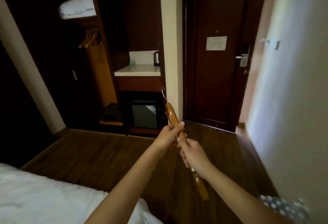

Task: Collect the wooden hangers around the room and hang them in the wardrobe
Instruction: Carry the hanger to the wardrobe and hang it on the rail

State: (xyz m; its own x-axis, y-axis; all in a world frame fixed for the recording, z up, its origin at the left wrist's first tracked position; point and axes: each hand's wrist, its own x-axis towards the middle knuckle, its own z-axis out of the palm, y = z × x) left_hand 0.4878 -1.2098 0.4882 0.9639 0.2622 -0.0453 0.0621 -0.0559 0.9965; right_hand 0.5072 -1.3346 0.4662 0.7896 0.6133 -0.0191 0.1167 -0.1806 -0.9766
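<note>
Wooden hanger (171,112) held edge-on well in front of the open wardrobe (101,74), left hand (166,138) gripping its middle, right hand (195,156) clenched round it lower down, other hangers (89,38) on the wardrobe's rail

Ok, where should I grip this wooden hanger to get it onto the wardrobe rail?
Grip the wooden hanger on the wood just under the metal hook, coming from below. The hook sticks up at the far end, while the left hand and right hand both hold wood lower down; a grip nearer the hook should steer it better.
</note>
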